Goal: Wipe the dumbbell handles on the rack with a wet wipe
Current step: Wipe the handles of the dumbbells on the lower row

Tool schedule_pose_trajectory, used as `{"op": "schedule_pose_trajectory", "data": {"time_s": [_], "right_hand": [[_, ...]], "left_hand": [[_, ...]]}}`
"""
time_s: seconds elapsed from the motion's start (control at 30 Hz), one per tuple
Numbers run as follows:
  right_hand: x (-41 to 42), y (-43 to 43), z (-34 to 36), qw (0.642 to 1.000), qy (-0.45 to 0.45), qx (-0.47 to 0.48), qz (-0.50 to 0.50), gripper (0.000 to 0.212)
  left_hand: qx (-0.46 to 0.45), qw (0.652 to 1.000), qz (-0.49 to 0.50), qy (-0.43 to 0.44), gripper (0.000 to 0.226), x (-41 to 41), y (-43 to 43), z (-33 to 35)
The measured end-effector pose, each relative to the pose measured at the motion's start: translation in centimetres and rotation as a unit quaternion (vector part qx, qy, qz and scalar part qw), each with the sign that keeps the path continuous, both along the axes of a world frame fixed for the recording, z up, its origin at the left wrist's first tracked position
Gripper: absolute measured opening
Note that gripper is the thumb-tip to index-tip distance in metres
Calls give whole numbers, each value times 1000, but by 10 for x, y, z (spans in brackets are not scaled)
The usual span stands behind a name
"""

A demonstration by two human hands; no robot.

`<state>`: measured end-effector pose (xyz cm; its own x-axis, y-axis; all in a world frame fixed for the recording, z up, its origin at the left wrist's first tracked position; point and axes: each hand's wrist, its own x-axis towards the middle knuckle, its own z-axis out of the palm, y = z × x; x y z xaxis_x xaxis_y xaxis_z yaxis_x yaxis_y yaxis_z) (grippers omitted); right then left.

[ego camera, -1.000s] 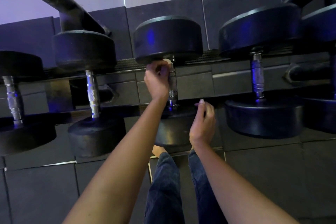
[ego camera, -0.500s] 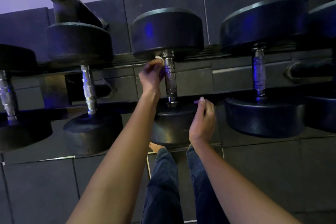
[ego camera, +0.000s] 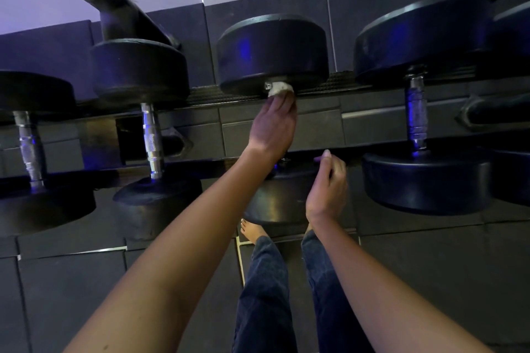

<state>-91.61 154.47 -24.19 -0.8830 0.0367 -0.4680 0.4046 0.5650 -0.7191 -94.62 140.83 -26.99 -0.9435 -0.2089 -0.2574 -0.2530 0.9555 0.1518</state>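
Five dumbbells [ego camera: 272,51], one wipe [ego camera: 279,88], two hands [ego camera: 274,126].

The wet wipe [ego camera: 279,88] pinched in my left hand's [ego camera: 272,126] fingers [ego camera: 279,104] looks like soft, crumpled whitish cloth. The dumbbell head [ego camera: 272,51] just beyond them is matt black, probably rubber. Left of the fingers, a dumbbell handle [ego camera: 152,137] is bright, glossy metal with rough knurled bands.

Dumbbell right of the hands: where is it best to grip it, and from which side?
Probably the knurled handle, midway between the heads, from the person's side: it is slim, bare and faces that way; the heads are too wide.
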Motion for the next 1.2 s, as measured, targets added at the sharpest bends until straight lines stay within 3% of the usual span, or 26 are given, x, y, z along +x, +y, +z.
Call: {"op": "schedule_pose_trajectory", "data": {"time_s": [0.07, 0.1, 0.2, 0.37, 0.43, 0.57, 0.63, 0.77, 0.83, 0.93, 0.97, 1.07, 1.2], "right_hand": [[0, 0, 0, 1000, -2, -1, 2, 53], [0, -1, 1, 1000, -1, 0, 3, 53], [2, -1, -1, 1000, 3, 4, 9, 52], [2, 1, -1, 1000, -3, 8, 14, 45], [1, 1, -1, 1000, -6, 9, 17, 44], [2, 1, -1, 1000, -5, 8, 16, 47], [2, 1, -2, 1000, -9, 8, 10, 43], [1, 0, -1, 1000, 0, 13, 13, 53], [2, 0, -2, 1000, 0, 12, 12, 54], [2, 1, -2, 1000, 4, 19, 16, 53], [1, 1, -1, 1000, 3, 20, 16, 53], [1, 0, 0, 1000, 5, 11, 11, 53], [1, -1, 0, 1000, 7, 13, 13, 53]], "left_hand": [[-24, 999, -17, -16, 45, -1, -2, -1], [-6, 1000, 6, 17, 43, 1, -3, -1], [128, 957, 168, 200, 28, 11, -6, -1], [332, 770, 471, 274, 11, 4, -10, -3], [430, 679, 515, 298, 20, 2, -14, -7], [598, 438, 619, 261, 27, -1, -20, -16], [643, 389, 631, 193, 25, -1, -23, -22], [678, 388, 607, 147, 20, 1, -29, -26], [663, 453, 576, 156, 17, 12, -33, -20], [611, 614, 488, 109, 13, 47, -32, -8], [597, 653, 461, 69, 15, 58, -30, -3], [554, 723, 412, 34, 22, 60, -28, 6], [457, 776, 408, 151, 24, 24, -38, 6]]}}
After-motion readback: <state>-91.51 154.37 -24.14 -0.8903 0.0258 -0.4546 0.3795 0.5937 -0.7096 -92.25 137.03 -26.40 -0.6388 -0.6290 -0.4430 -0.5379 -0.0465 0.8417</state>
